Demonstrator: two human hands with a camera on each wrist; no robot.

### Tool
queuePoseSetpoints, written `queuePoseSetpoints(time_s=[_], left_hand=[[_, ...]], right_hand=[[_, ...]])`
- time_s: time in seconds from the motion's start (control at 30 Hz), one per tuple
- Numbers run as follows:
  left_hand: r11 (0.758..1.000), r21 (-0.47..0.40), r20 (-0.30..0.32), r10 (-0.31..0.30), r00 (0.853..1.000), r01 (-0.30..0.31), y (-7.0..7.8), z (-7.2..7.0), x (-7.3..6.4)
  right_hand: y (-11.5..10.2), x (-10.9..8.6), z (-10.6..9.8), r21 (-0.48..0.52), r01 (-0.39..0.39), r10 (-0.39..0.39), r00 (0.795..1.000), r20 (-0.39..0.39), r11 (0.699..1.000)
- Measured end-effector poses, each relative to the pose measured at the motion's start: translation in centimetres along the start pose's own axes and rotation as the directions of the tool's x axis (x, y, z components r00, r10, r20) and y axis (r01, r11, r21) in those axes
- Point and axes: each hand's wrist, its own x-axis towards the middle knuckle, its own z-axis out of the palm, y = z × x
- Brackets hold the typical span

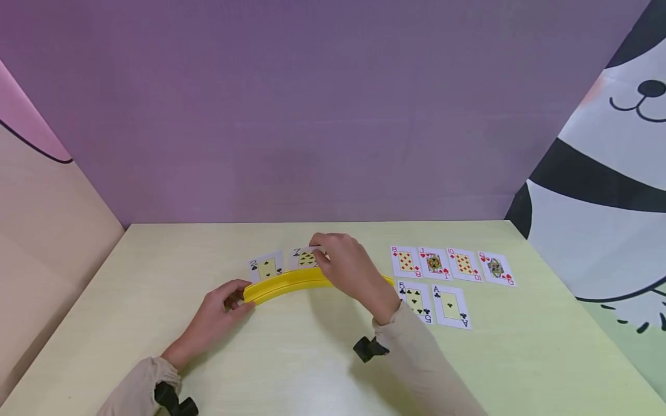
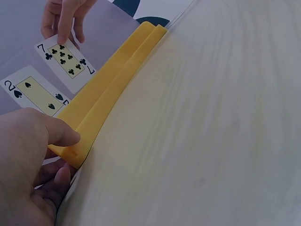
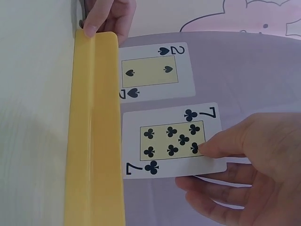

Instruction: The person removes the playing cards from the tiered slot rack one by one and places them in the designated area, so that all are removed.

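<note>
A curved yellow card holder [image 1: 288,283] stands on the table, its left end gripped between the thumb and fingers of my left hand [image 1: 221,306]. Upright in the holder, near that end, is a two of spades [image 3: 155,70]. My right hand [image 1: 354,268] pinches the seven of clubs [image 3: 164,134] by its right side, thumb on the face and fingers behind. The seven's lower edge is at the holder, just right of the two; whether it sits in the groove I cannot tell. In the head view my right hand hides part of the seven and of the holder.
Right of the holder lies a row of red cards: an eight [image 1: 406,262], a jack [image 1: 433,264], a ten [image 1: 463,265] and a queen [image 1: 496,268]. Nearer me lie a five of clubs [image 1: 415,301] and an ace of clubs [image 1: 451,306]. A purple wall [image 1: 322,144] stands behind the table.
</note>
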Motion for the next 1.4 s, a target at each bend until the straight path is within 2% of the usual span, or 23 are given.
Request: queuePoseSetpoints(time_s=[0.27, 0.43, 0.97, 1.2, 1.4], left_hand=[[1.000, 0.014, 0.001, -0.025, 1.000, 0.025, 0.5, -0.3, -0.2], [1.000, 0.005, 0.009, -0.030, 1.000, 0.030, 0.8, -0.5, -0.3], [1.000, 0.027, -0.004, 0.004, 1.000, -0.003, 0.4, -0.5, -0.1], [1.000, 0.015, 0.002, -0.006, 1.000, 0.006, 0.4, -0.4, 0.0], [1.000, 0.013, -0.002, -0.003, 1.000, 0.003, 0.3, -0.4, -0.1]], right_hand=[[-0.2, 0.0, -0.8, 0.010, 0.016, -0.016, 1.000, -0.017, 1.000], [-0.5, -0.2, -1.5, 0.013, -0.001, 0.001, 1.000, -0.027, 1.000], [-0.7, -0.2, -1.8, 0.034, -0.005, 0.006, 0.999, -0.043, 0.999], [-0.5, -0.6, -1.7, 0.026, 0.044, -0.041, 0.992, -0.119, 0.999], [-0.2, -1.4, -1.6, 0.021, 0.056, -0.053, 0.989, -0.140, 0.998]])
